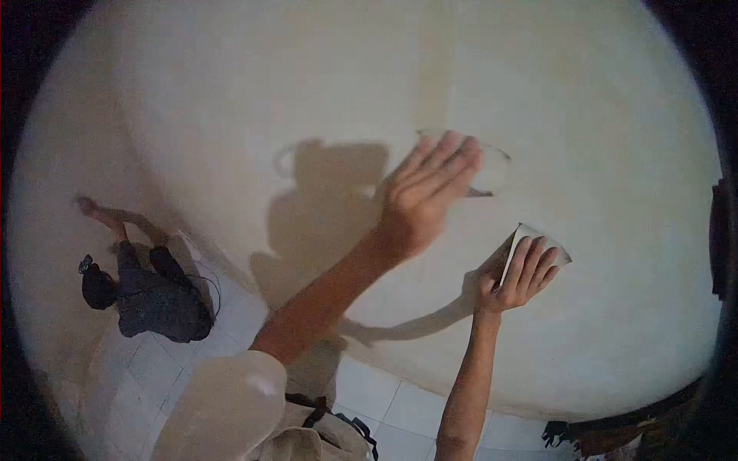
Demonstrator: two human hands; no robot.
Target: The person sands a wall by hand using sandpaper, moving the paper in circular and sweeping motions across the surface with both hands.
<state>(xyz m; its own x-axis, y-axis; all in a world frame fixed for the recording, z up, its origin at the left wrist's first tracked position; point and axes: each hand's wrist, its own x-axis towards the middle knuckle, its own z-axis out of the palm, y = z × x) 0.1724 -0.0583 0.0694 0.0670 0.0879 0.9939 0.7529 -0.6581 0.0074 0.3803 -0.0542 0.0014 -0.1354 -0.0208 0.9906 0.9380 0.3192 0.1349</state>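
My left hand [434, 188] lies flat with its fingers stretched along a pale sheet of sandpaper [494, 173], pressed against the cream wall [561, 92]. A dark edge of that sheet shows below the fingertips, and part of it blends with the wall. Lower and to the right, my right hand [521, 276] holds a second sheet of sandpaper [524, 231] against the wall. This piece is pale with dark corners, and its lower part is hidden under the fingers. The grit sides face away from me.
At the left, another person in dark clothes [161, 303] reaches a hand [86, 205] to the adjoining wall. White floor tiles [369, 388] run below. Dark items [607, 438] lie at the lower right, and a dark object [719, 238] stands at the right edge.
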